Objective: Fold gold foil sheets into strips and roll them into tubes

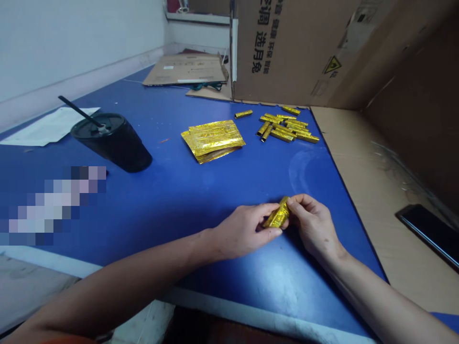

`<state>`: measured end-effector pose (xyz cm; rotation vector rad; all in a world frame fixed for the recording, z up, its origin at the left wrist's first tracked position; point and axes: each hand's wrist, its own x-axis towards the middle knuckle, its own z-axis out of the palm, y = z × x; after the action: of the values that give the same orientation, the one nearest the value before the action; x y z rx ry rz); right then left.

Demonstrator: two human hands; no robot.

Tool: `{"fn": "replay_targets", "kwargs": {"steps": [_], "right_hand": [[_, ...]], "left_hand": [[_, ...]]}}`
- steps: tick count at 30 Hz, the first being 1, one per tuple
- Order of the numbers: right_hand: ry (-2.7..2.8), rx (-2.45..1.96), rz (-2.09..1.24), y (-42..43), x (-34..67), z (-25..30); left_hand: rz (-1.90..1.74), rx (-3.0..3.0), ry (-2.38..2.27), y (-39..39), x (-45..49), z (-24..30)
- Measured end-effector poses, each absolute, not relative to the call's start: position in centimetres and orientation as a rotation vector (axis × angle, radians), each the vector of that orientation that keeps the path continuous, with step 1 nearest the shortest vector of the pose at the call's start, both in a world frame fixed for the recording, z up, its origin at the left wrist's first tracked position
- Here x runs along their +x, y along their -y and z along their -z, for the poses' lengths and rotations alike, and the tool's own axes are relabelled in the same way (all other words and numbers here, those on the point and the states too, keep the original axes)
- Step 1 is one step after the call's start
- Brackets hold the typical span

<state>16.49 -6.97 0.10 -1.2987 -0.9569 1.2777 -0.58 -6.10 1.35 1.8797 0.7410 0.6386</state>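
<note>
Blue tabletop (172,200) — gold foil (278,215) between hands (242,231) (317,224).

I get dim, cool light: glare whitens the tabletop (215,186) near its front edge, soft shadow pools beneath the hands (236,234), and cardboard (376,62) past the far right corner darkens. Coarse pixelation blots the front left.

One held foil (278,216), one foil stack (215,137), one tumbler (120,145)
</note>
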Motion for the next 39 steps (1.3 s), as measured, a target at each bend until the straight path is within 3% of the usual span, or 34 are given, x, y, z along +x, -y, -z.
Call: {"fn": "replay_targets", "kwargs": {"steps": [21,39], "right_hand": [[0.892,-1.272,-1.398,7.2,16.4,-1.0],[0.823,-1.239,-1.435,7.0,16.3,-1.3]], "left_hand": [[-0.834,2.088,-0.853,5.4,-0.6,-1.1],[-0.788,2.256,-0.713,5.4,-0.9,-1.0]]}}
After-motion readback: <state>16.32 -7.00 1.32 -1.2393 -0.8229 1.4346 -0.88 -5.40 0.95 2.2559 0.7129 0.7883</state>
